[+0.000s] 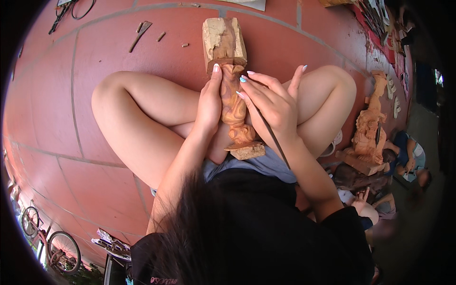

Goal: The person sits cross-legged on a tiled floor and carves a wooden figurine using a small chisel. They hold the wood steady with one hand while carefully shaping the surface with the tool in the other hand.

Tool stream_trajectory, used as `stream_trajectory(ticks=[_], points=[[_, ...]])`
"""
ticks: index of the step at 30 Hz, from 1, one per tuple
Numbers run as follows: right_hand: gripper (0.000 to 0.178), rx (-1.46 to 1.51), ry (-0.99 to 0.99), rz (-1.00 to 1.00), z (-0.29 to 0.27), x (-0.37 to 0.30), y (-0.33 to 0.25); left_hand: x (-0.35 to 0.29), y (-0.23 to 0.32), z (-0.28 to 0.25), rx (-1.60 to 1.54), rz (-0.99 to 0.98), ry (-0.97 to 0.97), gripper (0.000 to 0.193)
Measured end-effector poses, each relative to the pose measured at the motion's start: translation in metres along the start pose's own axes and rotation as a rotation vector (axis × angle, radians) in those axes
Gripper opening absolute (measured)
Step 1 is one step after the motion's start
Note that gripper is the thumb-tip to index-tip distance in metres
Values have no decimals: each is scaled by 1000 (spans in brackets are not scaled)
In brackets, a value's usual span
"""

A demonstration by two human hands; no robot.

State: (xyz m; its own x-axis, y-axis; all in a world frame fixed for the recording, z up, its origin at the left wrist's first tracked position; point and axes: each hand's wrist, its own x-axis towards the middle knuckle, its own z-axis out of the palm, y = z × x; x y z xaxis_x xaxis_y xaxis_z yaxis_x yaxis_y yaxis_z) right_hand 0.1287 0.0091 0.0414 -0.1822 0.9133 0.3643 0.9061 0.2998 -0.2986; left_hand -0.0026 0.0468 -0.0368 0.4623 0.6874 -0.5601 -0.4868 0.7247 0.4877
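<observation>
Upright between my bent legs stands a wooden carving, with a pale uncarved block at its far end and a small rough base at its near end. The middle is smooth, brown and curved. My left hand is closed around its left side, thumb lying along the wood. On the right side, my right hand holds a thin dark rod-like tool, its fingertips close to the carving and some fingers raised. The tool runs back toward my right forearm; its front tip is hidden by the fingers.
Red tiles surround me, with a flat tool and small wood pieces ahead. At right stands a larger carving; other people sit beyond it. Tools lie at far right. A bicycle is at lower left.
</observation>
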Motion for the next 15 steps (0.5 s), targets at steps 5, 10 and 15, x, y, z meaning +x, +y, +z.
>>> stream_trajectory(ticks=[5, 10, 15], points=[[18, 19, -54, -23, -11, 3, 0, 0, 0, 0, 13, 10, 21, 55], [17, 58, -77, -41, -11, -2, -2, 1, -1, 1, -51, 16, 24, 57], [18, 41, -78, -51, -12, 8, 5, 0, 2, 4, -37, -1, 55, 58]])
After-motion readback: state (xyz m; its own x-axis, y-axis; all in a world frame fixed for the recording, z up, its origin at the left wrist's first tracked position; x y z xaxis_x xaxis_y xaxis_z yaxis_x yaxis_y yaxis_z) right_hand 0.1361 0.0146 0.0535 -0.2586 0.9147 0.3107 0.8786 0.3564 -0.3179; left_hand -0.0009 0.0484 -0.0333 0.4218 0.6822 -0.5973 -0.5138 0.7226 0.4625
